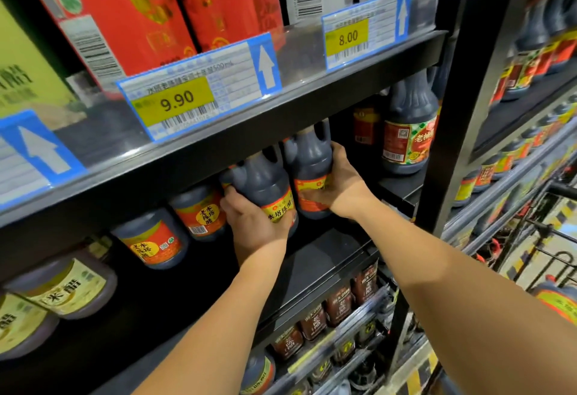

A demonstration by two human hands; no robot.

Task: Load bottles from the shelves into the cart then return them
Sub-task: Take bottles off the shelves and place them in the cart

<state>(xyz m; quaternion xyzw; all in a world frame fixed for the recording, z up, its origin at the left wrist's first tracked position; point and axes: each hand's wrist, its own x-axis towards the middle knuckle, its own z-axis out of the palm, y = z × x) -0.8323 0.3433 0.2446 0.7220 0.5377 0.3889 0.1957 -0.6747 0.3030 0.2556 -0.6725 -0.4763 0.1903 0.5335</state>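
Observation:
Two dark vinegar bottles with red and yellow labels are at the middle shelf, just under the shelf above. My left hand (pixel 253 223) grips the left bottle (pixel 265 179) from below, around its label. My right hand (pixel 340 185) grips the right bottle (pixel 309 157) on its right side. The two bottles stand side by side, close to touching. Whether their bases rest on the shelf board (pixel 324 257) I cannot tell. The wire cart (pixel 549 238) shows at the right edge, with one bottle (pixel 559 301) in it.
More of the same bottles (pixel 199 210) stand to the left, then pale rice vinegar jugs (pixel 65 285). Another dark bottle (pixel 409 126) stands at the right by the black upright (pixel 452 113). Red cartons (pixel 103 20) and price tags (pixel 193 95) sit above; small bottles (pixel 337 304) below.

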